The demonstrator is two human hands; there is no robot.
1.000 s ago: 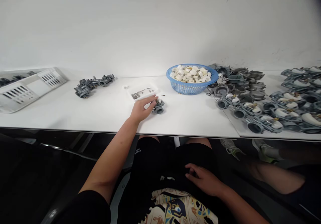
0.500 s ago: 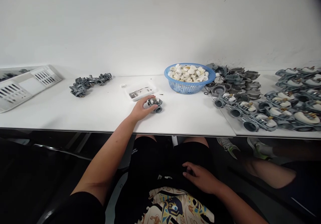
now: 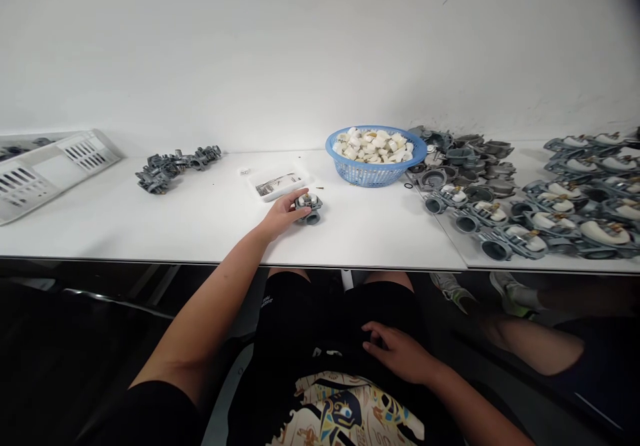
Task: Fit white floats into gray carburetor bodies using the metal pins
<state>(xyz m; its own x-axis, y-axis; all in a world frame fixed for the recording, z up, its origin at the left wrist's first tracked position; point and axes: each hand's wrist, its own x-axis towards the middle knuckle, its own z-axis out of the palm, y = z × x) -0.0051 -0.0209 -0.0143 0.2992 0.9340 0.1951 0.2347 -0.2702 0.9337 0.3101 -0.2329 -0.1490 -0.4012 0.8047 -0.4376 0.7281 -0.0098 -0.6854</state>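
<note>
Behind the surface [image 3: 370, 236] we have a pale wall [image 3: 250, 53]; at lower right, a co-worker's leg [image 3: 545, 347] and shoes [image 3: 509, 294].

Tabletop [image 3: 370, 239], L to R: bin [image 3: 47, 166] w/ parts [image 3: 23, 148], far L; parts cluster [image 3: 159, 176]; tray [image 3: 269, 199] w/ small pcs [image 3: 280, 185]; single part [image 3: 313, 213] in L hand [image 3: 280, 218], front-R of tray; basket [image 3: 373, 176] w/ loose pcs [image 3: 373, 146], behind & R of same; parts pile [image 3: 465, 166] beside basket; rows of assys [image 3: 553, 221], far R.

Before me: blue basket [image 3: 370, 174], one; white basket [image 3: 53, 165], one; shallow tray [image 3: 270, 197], one; O-ring [image 3: 409, 187], one; carburetors [image 3: 313, 217], at least ten.
</note>
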